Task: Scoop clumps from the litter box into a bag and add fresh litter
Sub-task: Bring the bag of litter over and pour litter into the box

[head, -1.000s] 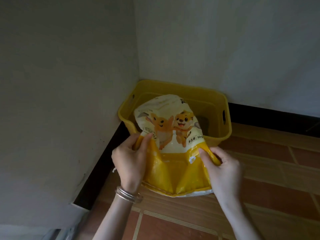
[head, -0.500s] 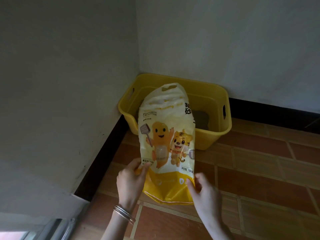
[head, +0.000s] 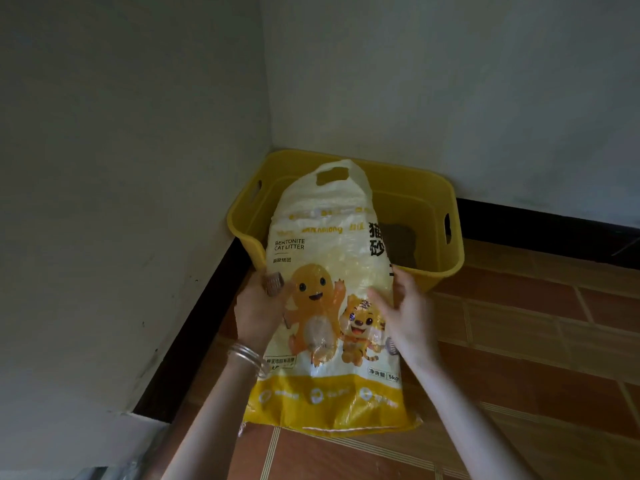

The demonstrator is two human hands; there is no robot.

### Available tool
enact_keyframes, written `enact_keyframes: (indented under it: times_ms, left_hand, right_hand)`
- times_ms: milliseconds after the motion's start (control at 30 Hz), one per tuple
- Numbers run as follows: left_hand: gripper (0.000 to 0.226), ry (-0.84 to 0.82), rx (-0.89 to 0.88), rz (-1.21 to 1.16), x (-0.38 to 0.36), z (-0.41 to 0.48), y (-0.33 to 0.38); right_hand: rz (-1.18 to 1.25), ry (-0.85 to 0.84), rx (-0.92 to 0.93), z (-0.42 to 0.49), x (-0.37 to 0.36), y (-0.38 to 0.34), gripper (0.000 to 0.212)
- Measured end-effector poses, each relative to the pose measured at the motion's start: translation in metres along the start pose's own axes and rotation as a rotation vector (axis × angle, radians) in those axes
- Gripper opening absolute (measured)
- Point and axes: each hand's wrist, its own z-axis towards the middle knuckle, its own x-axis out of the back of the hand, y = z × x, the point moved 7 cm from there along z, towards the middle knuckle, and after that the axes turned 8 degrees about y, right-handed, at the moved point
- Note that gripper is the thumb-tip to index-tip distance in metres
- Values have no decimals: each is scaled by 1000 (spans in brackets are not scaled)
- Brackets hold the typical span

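Note:
A yellow and white cat litter bag (head: 329, 306) with cartoon animals stands upright in front of the yellow litter box (head: 446, 216), its handle end up. My left hand (head: 258, 306) grips the bag's left edge at mid height, bangles on the wrist. My right hand (head: 403, 310) holds the right edge, fingers spread against the front. A grey patch of litter (head: 401, 242) shows inside the box behind the bag. No scoop is visible.
The box sits in a corner between two pale walls (head: 121, 202) with a black skirting (head: 554, 233). Reddish-brown floor tiles (head: 519, 358) stretch to the right and toward me.
The bag went from tipped over the box to upright and pulled back toward me. Both hands slid from its yellow bottom up to its sides.

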Motion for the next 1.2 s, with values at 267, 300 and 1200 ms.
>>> enact_keyframes:
  times_ms: [267, 300, 1200]
  left_hand:
    - [30, 181, 62, -122, 4, 38, 17]
    - [25, 195, 58, -141, 6, 39, 18]
    - [8, 137, -1, -364, 19, 24, 40]
  right_hand:
    - [142, 186, -55, 53, -4, -9, 33]
    - [149, 222, -57, 54, -1, -8, 29]
    - [493, 125, -24, 37, 26, -25, 26]
